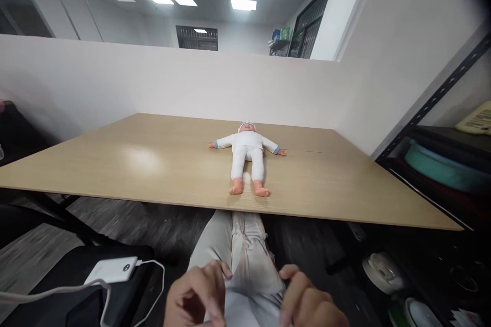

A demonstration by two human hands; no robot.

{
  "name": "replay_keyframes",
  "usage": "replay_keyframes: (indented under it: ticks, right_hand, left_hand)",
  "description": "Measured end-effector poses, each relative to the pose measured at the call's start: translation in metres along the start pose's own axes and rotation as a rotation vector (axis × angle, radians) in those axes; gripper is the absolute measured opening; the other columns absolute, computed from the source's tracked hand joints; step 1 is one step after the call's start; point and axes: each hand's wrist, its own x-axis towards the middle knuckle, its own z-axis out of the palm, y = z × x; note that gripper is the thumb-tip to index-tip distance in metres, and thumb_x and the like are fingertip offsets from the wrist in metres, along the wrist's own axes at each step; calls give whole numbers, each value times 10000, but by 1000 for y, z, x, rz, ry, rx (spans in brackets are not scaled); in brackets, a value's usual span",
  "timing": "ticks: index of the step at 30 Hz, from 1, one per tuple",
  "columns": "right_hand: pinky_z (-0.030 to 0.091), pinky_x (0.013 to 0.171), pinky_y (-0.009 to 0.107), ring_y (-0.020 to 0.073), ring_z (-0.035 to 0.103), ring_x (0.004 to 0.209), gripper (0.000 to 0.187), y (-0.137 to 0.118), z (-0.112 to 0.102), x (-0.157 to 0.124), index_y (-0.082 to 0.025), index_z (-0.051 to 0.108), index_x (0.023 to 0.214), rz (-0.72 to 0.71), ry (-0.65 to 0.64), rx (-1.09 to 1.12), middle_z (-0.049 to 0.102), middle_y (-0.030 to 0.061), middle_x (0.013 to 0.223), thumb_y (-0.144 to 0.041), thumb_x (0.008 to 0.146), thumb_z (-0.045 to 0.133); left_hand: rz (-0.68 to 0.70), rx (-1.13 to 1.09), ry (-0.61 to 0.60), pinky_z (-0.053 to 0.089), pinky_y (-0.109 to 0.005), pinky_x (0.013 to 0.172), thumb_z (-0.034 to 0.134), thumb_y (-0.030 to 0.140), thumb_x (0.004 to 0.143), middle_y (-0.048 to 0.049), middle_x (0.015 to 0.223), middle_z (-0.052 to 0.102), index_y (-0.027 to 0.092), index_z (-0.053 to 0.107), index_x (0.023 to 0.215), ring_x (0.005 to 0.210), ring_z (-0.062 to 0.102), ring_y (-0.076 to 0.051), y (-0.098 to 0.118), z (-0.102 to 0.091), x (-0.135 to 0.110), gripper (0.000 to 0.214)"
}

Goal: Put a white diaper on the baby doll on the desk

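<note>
Head view, forward and down. At bottom centre of frame: left hand [194,296] and right hand [307,302], both partly cut off by lower edge. Left fingers curled inward toward palm, thumb tip touching light grey fabric [247,258]; right fingers likewise bent, thumb against the right side of the same fabric. Not possible to tell whether either hand actually pinches the fabric or merely rests on it. Fabric located between the two hands, running up from bottom centre to the near edge of the wooden table [134,163], frayed pale patches along its middle; not possible to tell whether loose garment or trouser leg. Lying face up at centre of frame on the tabletop, well apart from both hands: baby doll [247,156] in white suit, arms spread, bare feet toward camera. At lower left: white power bank [111,270] with white cable [159,286] on a black surface. At right edge: black metal shelf [441,97] holding a teal basin [441,166].
</note>
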Motion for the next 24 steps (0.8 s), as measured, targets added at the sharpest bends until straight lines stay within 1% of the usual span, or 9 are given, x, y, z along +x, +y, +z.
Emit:
replay_keyframes:
  ticks: [3, 5, 7, 9, 12, 14, 17, 19, 24]
  right_hand:
    - [652, 905, 390, 169, 708, 519, 234, 47, 21, -17, -292, 776, 828, -34, -212, 97, 752, -22, 621, -462, 975, 708]
    - [629, 974, 373, 172, 756, 607, 106, 76, 24, -37, -267, 788, 870, 131, -276, 79, 793, -9, 700, -368, 892, 813]
    - [632, 931, 342, 214, 788, 734, 187, 99, 24, -59, -247, 794, 800, 392, -178, -9, 775, 20, 671, -423, 848, 836]
    - [625, 845, 307, 249, 779, 814, 393, 117, 25, -78, -227, 783, 721, 635, -32, -87, 744, 55, 653, -607, 818, 805]
    - [536, 579, 252, 181, 648, 564, 611, 143, 30, -96, -204, 723, 690, 923, 105, -109, 677, 36, 613, -804, 801, 682]
    - [426, 458, 238, 129, 499, 432, 663, 164, 32, -102, -206, 640, 656, 1046, 165, -130, 591, -7, 550, -852, 802, 628]
    - [443, 491, 244, 128, 480, 463, 716, 196, 32, -104, -219, 526, 583, 1078, 223, -219, 502, -32, 516, -910, 728, 643]
    - [495, 553, 263, 155, 535, 535, 728, 213, 31, -103, -222, 520, 573, 1062, 215, -266, 525, -18, 539, -927, 693, 656]
    - [588, 733, 339, 279, 712, 849, 678, 232, 35, -89, -233, 736, 851, 1146, 164, -225, 754, 59, 834, -893, 701, 691]
  left_hand:
    - [-124, 36, -126, 513, -455, 1006, 958, 473, 703, -13, 584, 741, 252, 762, 663, 621, 701, -195, -35, -6, 2, 298]
    - [-314, 73, -105, 517, -402, 977, 963, 458, 695, -56, 697, 792, 224, 792, 688, 726, 737, -222, -61, -12, -4, 289]
    - [-492, 52, -29, 541, -345, 856, 944, 554, 679, -78, 746, 800, 197, 804, 742, 752, 731, -235, -87, -18, -11, 389]
    - [-635, 15, 19, 538, -324, 753, 793, 719, 783, -52, 615, 735, 180, 815, 869, 634, 669, -213, -113, -23, -14, 547]
    - [-714, 84, 21, 540, -343, 800, 500, 804, 942, -11, 496, 621, 170, 795, 998, 598, 613, -212, -148, -27, -8, 701]
    - [-671, 190, 9, 536, -336, 848, 521, 784, 942, -52, 698, 718, 177, 769, 1023, 754, 668, -233, -167, -28, 0, 660]
    - [-618, 298, -38, 519, -320, 947, 610, 774, 892, -109, 1065, 757, 200, 719, 1054, 1010, 691, -258, -185, -23, 17, 606]
    - [-646, 313, -81, 487, -328, 1036, 609, 763, 899, -114, 1152, 738, 212, 689, 1090, 1116, 672, -268, -192, -16, 29, 590]
    - [-802, 201, -50, 497, -364, 975, 659, 798, 840, -57, 976, 694, 195, 651, 1065, 982, 651, -259, -212, 7, 52, 644]
